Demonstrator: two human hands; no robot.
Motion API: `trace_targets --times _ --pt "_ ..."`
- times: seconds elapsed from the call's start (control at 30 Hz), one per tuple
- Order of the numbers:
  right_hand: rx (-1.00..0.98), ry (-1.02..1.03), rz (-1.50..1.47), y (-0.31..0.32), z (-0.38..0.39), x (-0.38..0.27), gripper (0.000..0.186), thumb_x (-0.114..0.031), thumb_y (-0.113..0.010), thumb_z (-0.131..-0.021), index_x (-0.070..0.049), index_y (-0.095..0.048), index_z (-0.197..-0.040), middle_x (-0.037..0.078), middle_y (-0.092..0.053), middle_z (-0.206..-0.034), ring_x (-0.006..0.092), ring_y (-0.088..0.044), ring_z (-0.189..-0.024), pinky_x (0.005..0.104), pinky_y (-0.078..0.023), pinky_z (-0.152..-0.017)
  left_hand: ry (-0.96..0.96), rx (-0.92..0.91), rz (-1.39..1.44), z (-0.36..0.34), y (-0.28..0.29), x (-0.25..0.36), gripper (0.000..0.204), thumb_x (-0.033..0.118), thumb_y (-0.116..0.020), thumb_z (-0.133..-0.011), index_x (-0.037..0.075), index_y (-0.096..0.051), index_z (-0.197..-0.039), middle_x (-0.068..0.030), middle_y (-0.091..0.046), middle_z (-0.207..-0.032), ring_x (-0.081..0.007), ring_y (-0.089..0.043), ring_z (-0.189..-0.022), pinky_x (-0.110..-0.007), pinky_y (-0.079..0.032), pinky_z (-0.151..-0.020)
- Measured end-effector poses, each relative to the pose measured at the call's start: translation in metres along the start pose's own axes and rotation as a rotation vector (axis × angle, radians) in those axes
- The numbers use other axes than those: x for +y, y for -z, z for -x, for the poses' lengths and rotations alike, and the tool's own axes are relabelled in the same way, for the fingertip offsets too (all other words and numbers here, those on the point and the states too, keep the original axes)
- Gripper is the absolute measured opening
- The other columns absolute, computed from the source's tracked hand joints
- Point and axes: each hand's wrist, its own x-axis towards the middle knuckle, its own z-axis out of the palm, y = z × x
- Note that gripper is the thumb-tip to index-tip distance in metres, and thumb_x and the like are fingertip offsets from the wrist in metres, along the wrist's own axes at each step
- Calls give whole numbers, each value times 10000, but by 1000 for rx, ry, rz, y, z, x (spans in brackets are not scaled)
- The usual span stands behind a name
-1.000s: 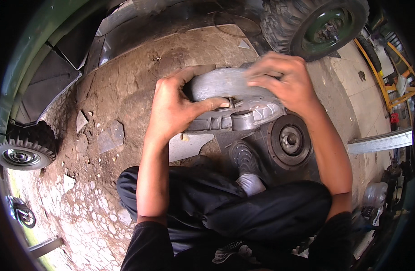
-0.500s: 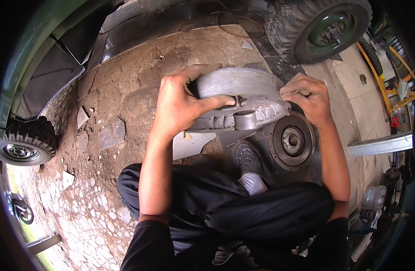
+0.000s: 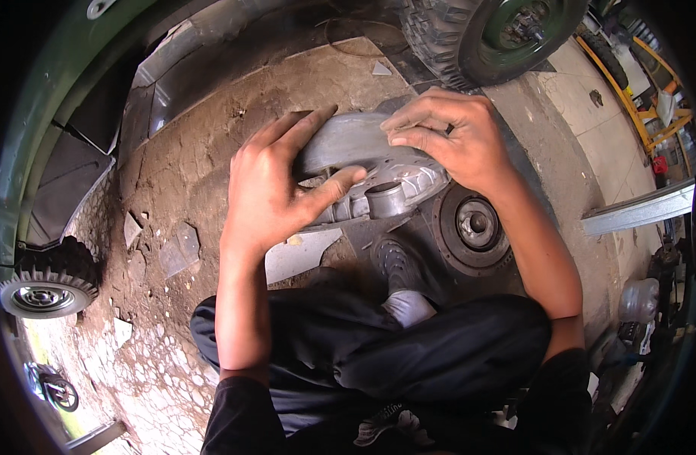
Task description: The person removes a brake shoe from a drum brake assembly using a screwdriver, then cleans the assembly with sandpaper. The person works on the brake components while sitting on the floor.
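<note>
A grey cast-metal housing (image 3: 344,145), with a ribbed flange and a short round collar at its near edge, stands in front of me between my hands. My left hand (image 3: 272,186) is at its left side, fingers stretched along the far edge and thumb spread over the flange. Above the housing's right part, my right hand (image 3: 462,140) has its fingers curled toward the thumb in a pinch. Whatever that pinch may hold cannot be made out. A dark round flywheel (image 3: 453,241) with a raised hub lies on the floor to the right, beside my shoe (image 3: 401,265).
A large knobby tyre (image 3: 439,45) on a green rim stands at the far right. Another wheel (image 3: 48,284) is at the left. Broken tile pieces (image 3: 180,250) lie on the dirt floor. A metal beam (image 3: 640,206) juts in from the right, near a yellow frame (image 3: 628,98).
My right hand has moved left, from beside the housing to over it. My left thumb has lifted from the small post it was pressing. The whole view has shifted slightly.
</note>
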Motion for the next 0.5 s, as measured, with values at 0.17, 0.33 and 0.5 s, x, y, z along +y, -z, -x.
trace_targets --times 0.17,0.33,0.5 --pt "-1 -23 -180 9 27 22 163 -17 -871 -850 -22 -848 -1012 120 -836 -989 182 -798 -851 301 -607 -714 6 19 -7 1 -1 3 617 385 -911 -783 28 -770 -1266 -181 -771 -1048 -385 -762 -915 -457 -606 -810" --pt "-21 63 -61 16 19 23 173 -62 -886 -854 -37 -846 -1020 98 -826 -928 163 -800 -839 305 -597 -696 7 -13 -22 -5 -1 5 573 366 -909 -802 57 -770 -1265 -173 -773 -1049 -370 -765 -909 -451 -604 -796" --pt "-54 178 41 -5 -16 6 154 -157 -884 -879 -113 -862 -1025 73 -837 -929 167 -784 -797 318 -571 -677 45 -37 -9 -4 0 8 565 369 -912 -817 61 -772 -1269 -170 -773 -1032 -362 -771 -901 -451 -608 -790"
